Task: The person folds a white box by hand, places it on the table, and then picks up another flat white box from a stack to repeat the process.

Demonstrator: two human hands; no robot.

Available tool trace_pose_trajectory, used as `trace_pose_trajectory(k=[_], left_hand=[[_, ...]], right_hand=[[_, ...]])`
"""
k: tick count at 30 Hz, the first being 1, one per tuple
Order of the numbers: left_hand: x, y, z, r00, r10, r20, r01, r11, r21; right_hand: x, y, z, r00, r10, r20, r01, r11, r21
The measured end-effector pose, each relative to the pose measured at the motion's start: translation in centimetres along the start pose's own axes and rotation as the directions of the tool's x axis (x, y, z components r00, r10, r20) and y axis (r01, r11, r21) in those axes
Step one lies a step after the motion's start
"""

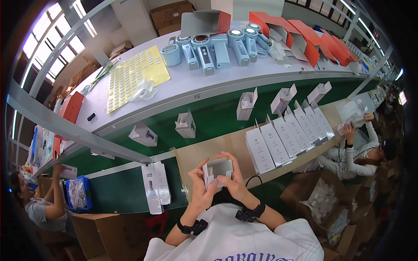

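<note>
Close to my body, a small white carton (220, 167) is held up between my hands, with its inside facing up. My left hand (202, 186) is closed round its left side, thumb at the near edge. On the other side my right hand (237, 182) grips it, the index finger along the far right and the thumb at the near edge. Whether anything lies inside the carton cannot be made out. To the right, several white cartons (278, 143) stand in a leaning row with their top flaps up. Left of my hands lies a stack of flat white cartons (156, 187).
Open white cartons (186, 125) stand along the green belt (217, 117). Beyond it, a shelf (152, 93) bears light-blue handheld devices (204, 56), a yellow sticker sheet (135, 76) and red boxes (300, 39). Co-workers (361, 152) sit right and left; cardboard boxes (109, 235) flank me.
</note>
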State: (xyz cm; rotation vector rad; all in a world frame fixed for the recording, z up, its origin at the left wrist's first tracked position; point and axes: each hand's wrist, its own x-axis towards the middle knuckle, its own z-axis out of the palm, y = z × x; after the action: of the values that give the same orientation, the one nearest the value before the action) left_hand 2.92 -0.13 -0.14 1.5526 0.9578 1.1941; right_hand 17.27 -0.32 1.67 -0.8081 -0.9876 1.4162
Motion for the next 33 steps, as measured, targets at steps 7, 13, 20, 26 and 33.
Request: trace_pose_trajectory(k=[7, 13, 20, 26, 33], left_hand=[[0.1, 0.0, 0.9, 0.985, -0.146, -0.09, 0.124, 0.97, -0.211], [0.1, 0.3, 1.3, 0.976, -0.166, -0.142, 0.128, 0.961, -0.243], [-0.2, 0.0, 1.7, 0.954, -0.083, -0.29, 0.013, 0.972, -0.235], [-0.1, -0.3, 0.6, 0.967, 0.064, -0.247, -0.105, 0.982, -0.156], [0.5, 1.2, 1.6, 0.932, -0.134, -0.338, 0.052, 0.969, -0.24]], right_hand=[[-0.3, 1.1, -0.2, 0.991, 0.074, -0.115, -0.05, 0.98, 0.193], [-0.4, 1.0, 0.1, 0.986, 0.074, -0.148, -0.05, 0.986, 0.159], [-0.2, 0.2, 0.3, 0.995, 0.07, -0.077, -0.062, 0.993, 0.103], [-0.1, -1.6, 0.5, 0.986, 0.165, 0.036, -0.157, 0.815, 0.558], [-0.2, 1.1, 0.1, 0.993, 0.081, -0.089, -0.072, 0.992, 0.108]])
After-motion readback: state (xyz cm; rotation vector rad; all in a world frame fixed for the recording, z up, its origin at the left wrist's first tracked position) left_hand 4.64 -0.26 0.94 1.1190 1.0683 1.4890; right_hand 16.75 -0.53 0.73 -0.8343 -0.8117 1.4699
